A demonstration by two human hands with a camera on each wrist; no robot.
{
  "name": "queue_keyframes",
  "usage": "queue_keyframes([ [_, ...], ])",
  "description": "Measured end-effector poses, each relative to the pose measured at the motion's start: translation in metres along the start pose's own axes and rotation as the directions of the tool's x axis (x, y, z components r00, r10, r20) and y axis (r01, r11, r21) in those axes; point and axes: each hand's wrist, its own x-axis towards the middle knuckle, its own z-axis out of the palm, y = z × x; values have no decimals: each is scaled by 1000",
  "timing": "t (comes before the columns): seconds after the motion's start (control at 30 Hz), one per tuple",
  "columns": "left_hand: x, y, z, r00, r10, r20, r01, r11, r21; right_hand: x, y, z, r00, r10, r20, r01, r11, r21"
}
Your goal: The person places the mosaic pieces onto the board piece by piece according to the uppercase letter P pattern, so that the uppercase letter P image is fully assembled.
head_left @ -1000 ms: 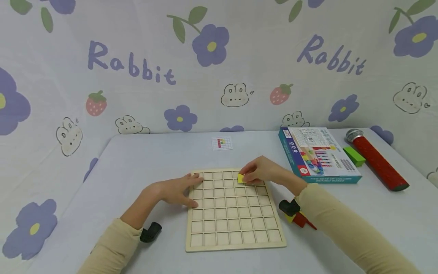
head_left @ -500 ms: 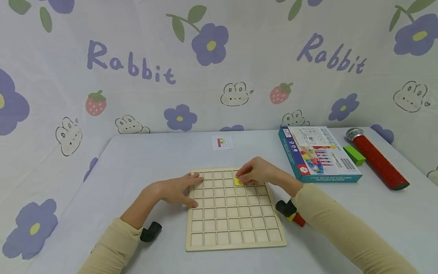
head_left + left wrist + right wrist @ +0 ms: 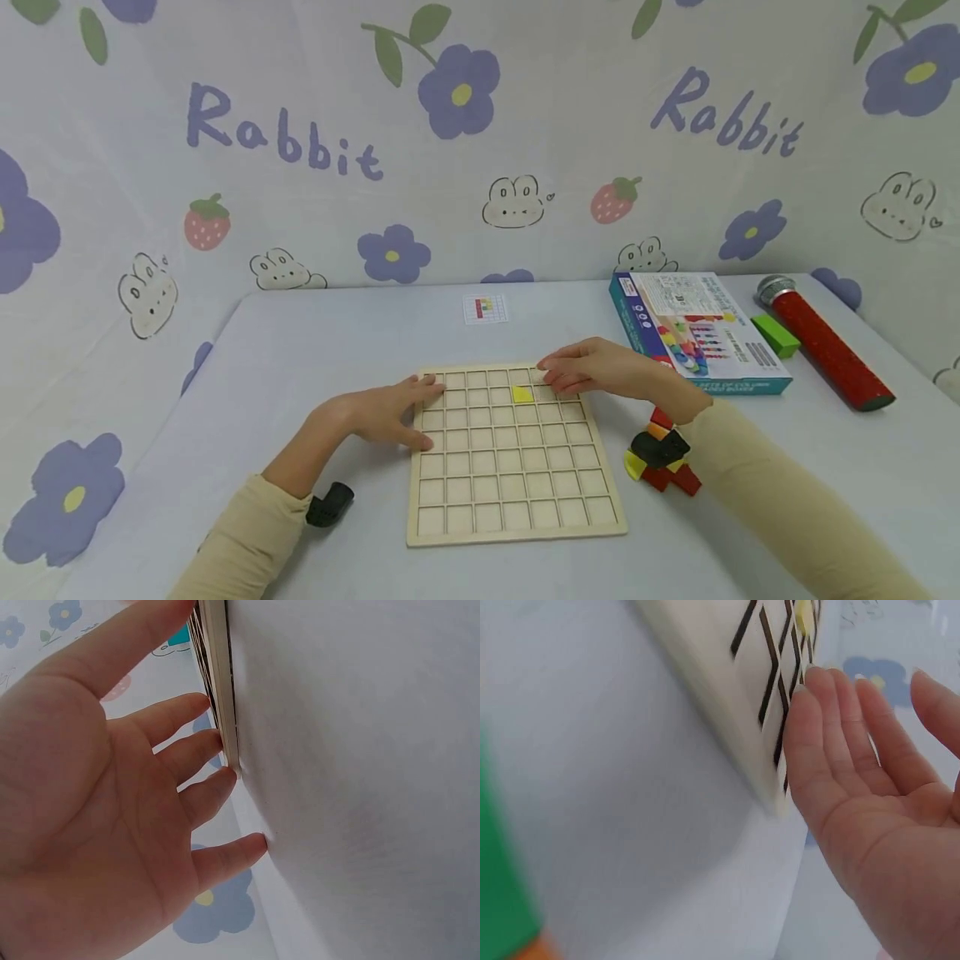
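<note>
A wooden grid board [image 3: 517, 540] with square cells lies in the middle of the table. One yellow square tile [image 3: 522, 394] sits in a cell of its second row, right of the middle. My left hand [image 3: 381, 414] rests on the board's left edge with fingers spread; the left wrist view shows fingertips [image 3: 217, 784] along the rim. Over the top right corner hovers my right hand [image 3: 600, 369], its fingers extended and holding nothing. In the right wrist view the palm [image 3: 885, 840] faces the camera beside the board's edge.
Red, orange and yellow pieces [image 3: 660, 475] lie in a pile under the right wrist. Farther back right are a flat boxed set [image 3: 705, 333], a green block [image 3: 776, 336] and a red microphone [image 3: 832, 350]. A small card with a coloured grid [image 3: 485, 309] lies beyond the board.
My right hand has set the yellow tile into its cell, let go, and drawn back to the right. The pile of pieces shows more now. My left hand stays on the board.
</note>
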Motion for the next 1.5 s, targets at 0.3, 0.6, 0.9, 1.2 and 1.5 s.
queue_keyframes([
  [0.3,-2,4,-5,1000,0,5,0,1000,-1,-37,14,-24,995,5,-100,-3,1000,22],
  [0.6,0,-2,-3,1000,-1,-1,1,1000,6,-71,31,-34,986,56,-159,-66,996,-59],
  [0.9,-2,1,-3,1000,-13,-4,13,1000,-5,-95,46,-33,981,20,-194,-46,990,-130],
  [1.2,-1,-1,0,1000,5,-2,-5,1000,-1,-101,57,-29,989,-70,-130,53,990,-133],
  [1.5,-1,2,0,1000,13,-1,-13,1000,-11,-104,56,-26,986,-169,-10,158,938,-308],
])
